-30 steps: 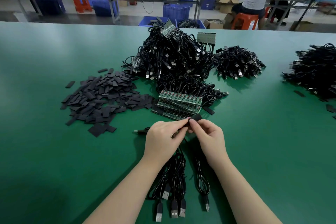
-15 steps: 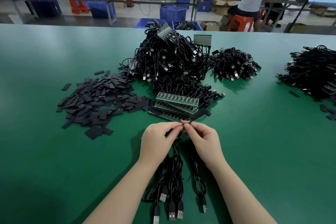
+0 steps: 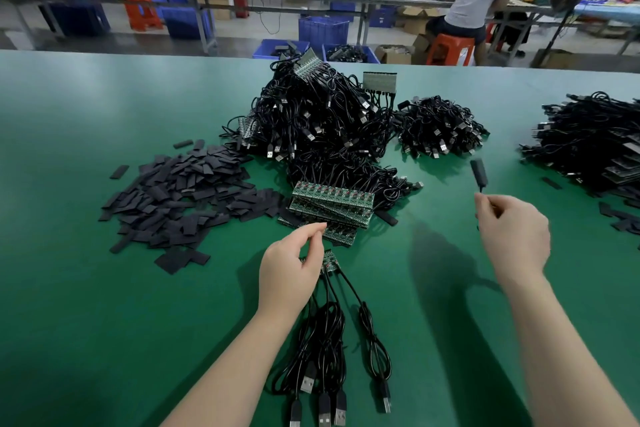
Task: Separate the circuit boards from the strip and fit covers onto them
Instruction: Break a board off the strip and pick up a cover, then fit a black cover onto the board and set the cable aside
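Note:
My right hand (image 3: 512, 232) pinches the thin cable of a circuit board in its black cover (image 3: 479, 173), which stands up above the fingers, out to the right over the table. My left hand (image 3: 294, 263) stays near the middle, its lower fingers curled against a short strip of green circuit boards (image 3: 329, 262); whether they fully grip it is hard to see. That strip's black USB cables (image 3: 325, 350) trail toward me. A stack of full board strips (image 3: 332, 204) lies just beyond my left hand. Loose black covers (image 3: 180, 198) are heaped on the left.
A big tangle of cabled strips (image 3: 311, 121) sits behind the stack, with a smaller cable pile (image 3: 440, 128) to its right. Finished covered boards (image 3: 595, 142) are heaped at the far right. The green table (image 3: 86, 305) is bare at the near left. A person sits at a far bench.
My hands were together at the centre, working a cover onto a board. My right hand has since swung out right with the covered board, while my left hand stayed by the short strip.

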